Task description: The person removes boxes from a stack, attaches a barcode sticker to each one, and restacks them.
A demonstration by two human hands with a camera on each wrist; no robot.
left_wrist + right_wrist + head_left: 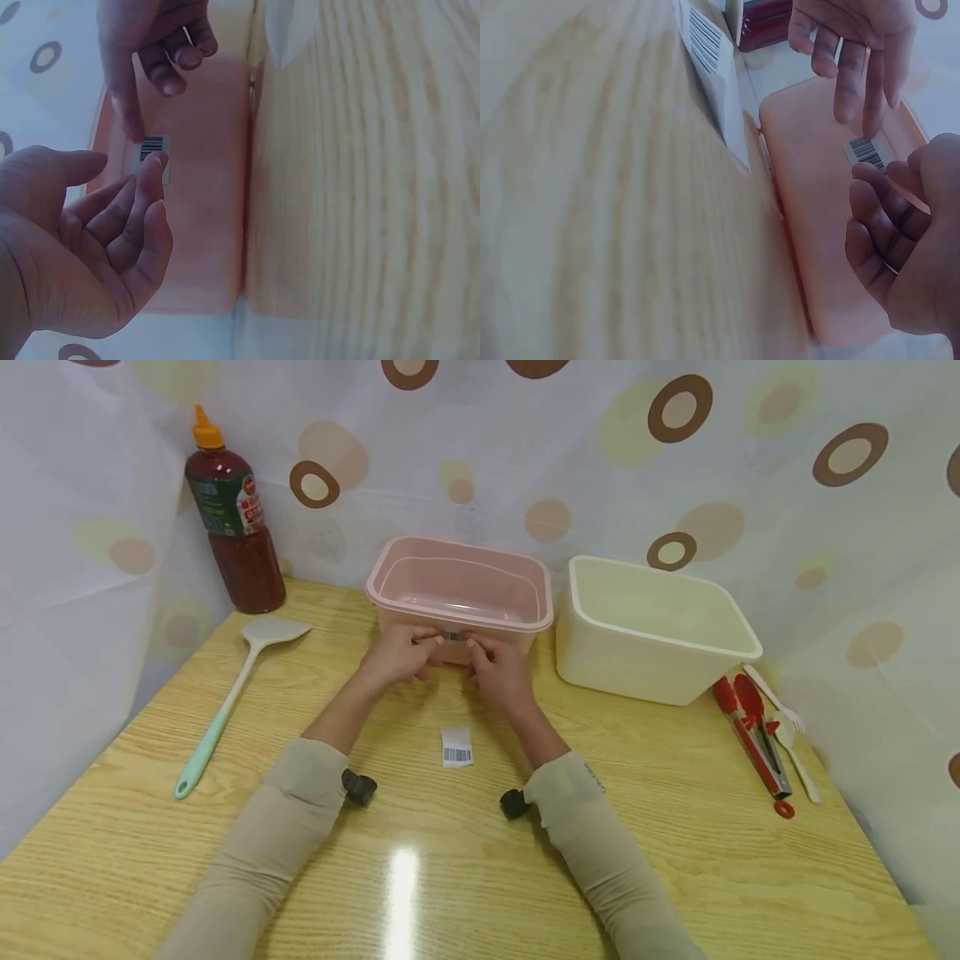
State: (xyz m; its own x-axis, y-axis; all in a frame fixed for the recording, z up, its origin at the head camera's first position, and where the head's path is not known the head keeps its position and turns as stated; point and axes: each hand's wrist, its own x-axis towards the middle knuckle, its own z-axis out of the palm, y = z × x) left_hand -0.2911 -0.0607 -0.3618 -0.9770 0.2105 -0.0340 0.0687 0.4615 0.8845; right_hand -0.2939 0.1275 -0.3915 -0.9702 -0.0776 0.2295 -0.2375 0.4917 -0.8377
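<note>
A barcode sticker (155, 148) lies flat on the front wall of a pink plastic bin (457, 620). My left hand (403, 653) is at the sticker's left end, its fingers loosely bent and a fingertip on or close to the label. From the other side, my right hand (501, 672) reaches the sticker's right end with its fingertips. In the right wrist view the barcode sticker (867, 152) shows between the two hands. Neither hand visibly grips anything; exact fingertip contact is partly hidden. A second barcode label (457, 747) lies on the table in front of the bin.
Right of the pink bin stands a cream bin (652, 652). Red-tipped tongs (752, 739) and pale utensils lie beyond it. At left are a spatula (225, 706) with a mint handle and a red sauce bottle (236, 527). A patterned curtain (480, 468) hangs behind the table.
</note>
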